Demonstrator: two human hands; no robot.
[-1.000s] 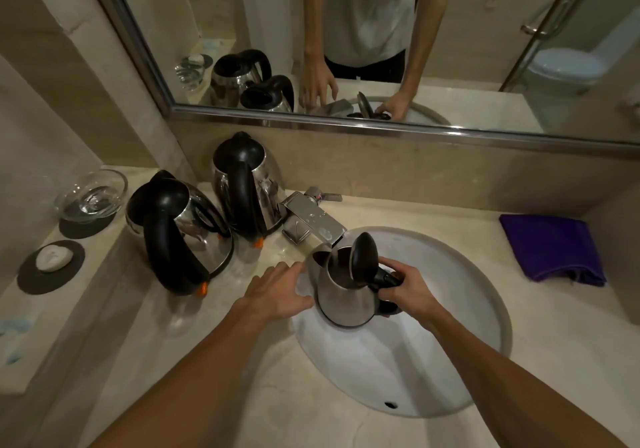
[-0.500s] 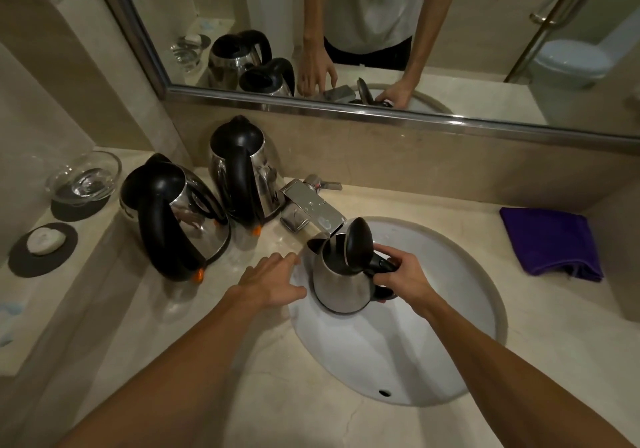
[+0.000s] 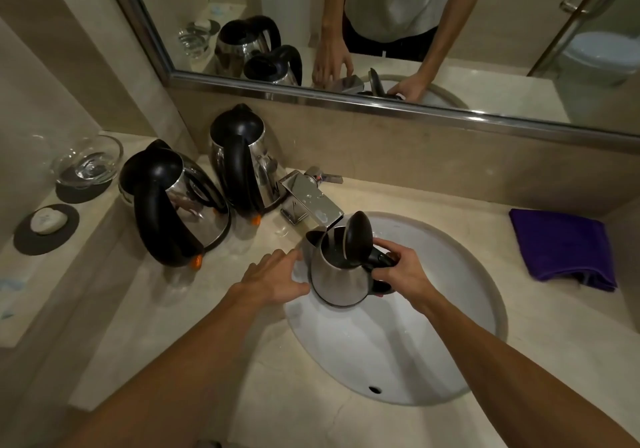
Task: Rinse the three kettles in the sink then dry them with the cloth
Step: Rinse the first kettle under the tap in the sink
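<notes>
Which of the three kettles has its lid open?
The small kettle that the right hand holds over the sink: its black lid stands up. Both bigger kettles on the counter have lids down.

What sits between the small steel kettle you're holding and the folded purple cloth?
In the head view: the right hand gripping the small steel kettle, then white sink basin and bare beige countertop up to the folded purple cloth.

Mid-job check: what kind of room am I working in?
Likely a bathroom, perhaps a hotel's: a round sink in a stone counter, a wide mirror above, and a toilet reflected in it.
</notes>
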